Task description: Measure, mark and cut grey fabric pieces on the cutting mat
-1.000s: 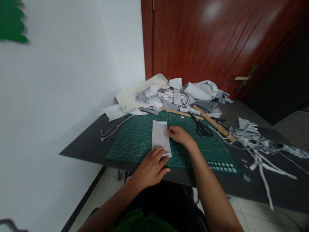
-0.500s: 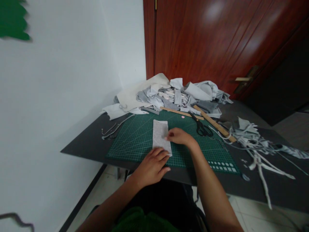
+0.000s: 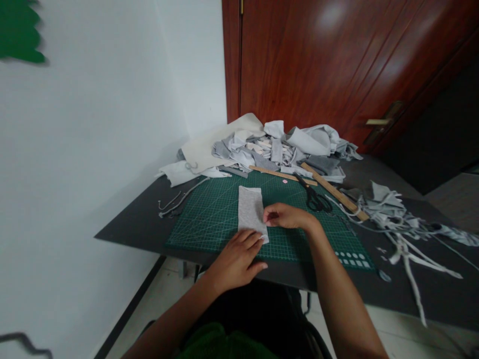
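Two hands work a grey cloth strip on a green cutting mat.

The left hand [image 3: 235, 259] lies flat, fingers spread, pressing the near end of the cloth [image 3: 251, 212], which sits mid-mat [image 3: 209, 219] on the dark table [image 3: 134, 224]. The right hand [image 3: 286, 217] has slid nearer along the cloth's right edge (fingers pinched at it; whether it grips cloth is unclear). Scissors [image 3: 314, 197] lie beyond, untouched.
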Demonstrator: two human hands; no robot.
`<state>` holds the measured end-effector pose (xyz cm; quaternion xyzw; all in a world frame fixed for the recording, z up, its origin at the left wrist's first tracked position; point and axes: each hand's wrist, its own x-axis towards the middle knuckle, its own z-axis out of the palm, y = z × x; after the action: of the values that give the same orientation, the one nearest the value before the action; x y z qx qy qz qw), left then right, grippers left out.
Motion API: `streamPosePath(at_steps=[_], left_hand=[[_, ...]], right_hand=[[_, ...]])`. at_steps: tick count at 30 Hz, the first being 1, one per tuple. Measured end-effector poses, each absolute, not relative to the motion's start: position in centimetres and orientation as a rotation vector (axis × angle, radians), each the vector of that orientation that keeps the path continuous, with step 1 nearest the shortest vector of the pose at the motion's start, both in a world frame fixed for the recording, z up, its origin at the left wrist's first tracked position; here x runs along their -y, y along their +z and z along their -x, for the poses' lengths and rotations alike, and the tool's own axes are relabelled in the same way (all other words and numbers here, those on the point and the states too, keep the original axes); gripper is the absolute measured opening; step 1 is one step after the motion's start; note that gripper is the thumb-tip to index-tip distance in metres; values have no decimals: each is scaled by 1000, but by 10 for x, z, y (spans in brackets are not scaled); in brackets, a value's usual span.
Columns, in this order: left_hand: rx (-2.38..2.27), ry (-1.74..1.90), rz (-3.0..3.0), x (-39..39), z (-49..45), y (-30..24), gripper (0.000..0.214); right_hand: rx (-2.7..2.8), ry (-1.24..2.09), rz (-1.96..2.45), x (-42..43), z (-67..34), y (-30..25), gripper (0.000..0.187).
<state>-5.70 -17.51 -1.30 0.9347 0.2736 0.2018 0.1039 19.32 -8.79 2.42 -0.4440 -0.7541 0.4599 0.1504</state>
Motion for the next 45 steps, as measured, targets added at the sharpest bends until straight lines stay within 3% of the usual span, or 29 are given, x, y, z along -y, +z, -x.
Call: streamPosePath(at_steps=[4,7,14,30,40,45], left_hand=[[-808,605,-2741,174,57,-14,55],[-817,606,-2747,175,56,-15,57],[-844,608,-2750,177,56,-17,60],[-837,663,-2689,175,57,-17,58],[-948,853,-2449,159,42,-21,12],[-1077,790,-2585,162,35,-22,18]], right_hand=[[2238,1475,1157,102,-205,21,23],[2274,1328,1173,114,-200,17,29],[2301,1159,1135,123,-181,15,5],[2408,1035,1154,123,-189,13,21],[2424,1104,1218,123,-190,14,25],[2413,1144,1206,123,-190,15,22]])
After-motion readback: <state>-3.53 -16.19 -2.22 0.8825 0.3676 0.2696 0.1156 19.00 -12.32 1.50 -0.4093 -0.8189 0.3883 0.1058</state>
